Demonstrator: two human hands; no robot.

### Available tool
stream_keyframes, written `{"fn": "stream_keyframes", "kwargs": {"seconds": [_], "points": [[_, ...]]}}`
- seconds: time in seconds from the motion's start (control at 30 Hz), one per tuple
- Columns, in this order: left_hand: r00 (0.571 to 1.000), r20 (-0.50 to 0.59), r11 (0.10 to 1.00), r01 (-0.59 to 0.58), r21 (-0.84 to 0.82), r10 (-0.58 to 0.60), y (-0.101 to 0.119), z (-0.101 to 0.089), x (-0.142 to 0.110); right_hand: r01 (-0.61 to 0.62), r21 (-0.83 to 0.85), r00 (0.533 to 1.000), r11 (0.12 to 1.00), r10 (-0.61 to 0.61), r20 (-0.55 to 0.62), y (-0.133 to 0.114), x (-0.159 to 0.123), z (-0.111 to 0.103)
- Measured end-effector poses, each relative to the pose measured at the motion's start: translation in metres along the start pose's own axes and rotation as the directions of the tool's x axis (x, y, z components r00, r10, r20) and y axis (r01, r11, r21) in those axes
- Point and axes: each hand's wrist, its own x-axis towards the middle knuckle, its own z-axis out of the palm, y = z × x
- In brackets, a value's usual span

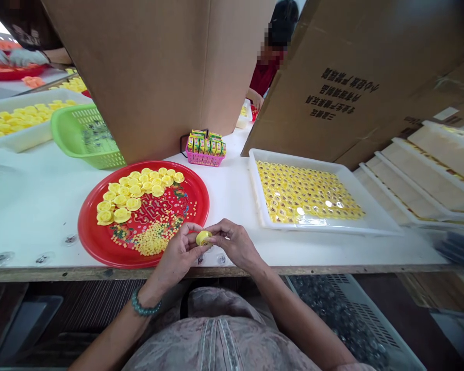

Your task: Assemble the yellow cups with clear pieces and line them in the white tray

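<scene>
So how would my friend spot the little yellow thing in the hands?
Find the big round red tray on the white table. By its near right edge, the left hand meets the right hand. The yellow piece is pinched between them, while the yellow rose-shaped pieces lie on the tray.

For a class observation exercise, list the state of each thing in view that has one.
Yellow piece: held in both hands
Left hand: pinching piece
Right hand: pinching piece
Red tray: partly covered
White tray at right: mostly filled
Far-right trays: stacked
Pink basket: filled
Green basket: uncovered, partly filled
Cardboard panels: standing
</scene>
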Motion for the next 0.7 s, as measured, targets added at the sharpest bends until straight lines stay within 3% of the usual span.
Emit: {"fn": "stream_keyframes", "kwargs": {"seconds": [0.17, 0.33, 0.53, 0.7], "points": [[0.999, -0.019, 0.997, 0.027, 0.069, -0.026, 0.002, 0.005, -0.001, -0.001, -0.039, 0.996, 0.999, -0.002, -0.091, 0.004, -0.004, 0.001], [0.994, -0.048, 0.984, 0.101, 0.144, -0.095, 0.0, 0.012, 0.007, -0.004, -0.041, 0.999, 0.999, 0.006, 0.038, 0.007, -0.008, -0.017], [0.992, 0.034, 0.98, 0.115, 0.161, -0.122, -0.008, 0.028, 0.026, 0.081, -0.395, 0.996, 0.915, -0.09, -0.004, -0.001, -0.018, -0.04], [0.988, 0.085, 0.983, 0.119, 0.141, -0.132, -0.011, 0.05, 0.038, 0.042, -0.4, 0.997, 0.916, -0.066, -0.047, 0.002, -0.024, -0.057]]}}
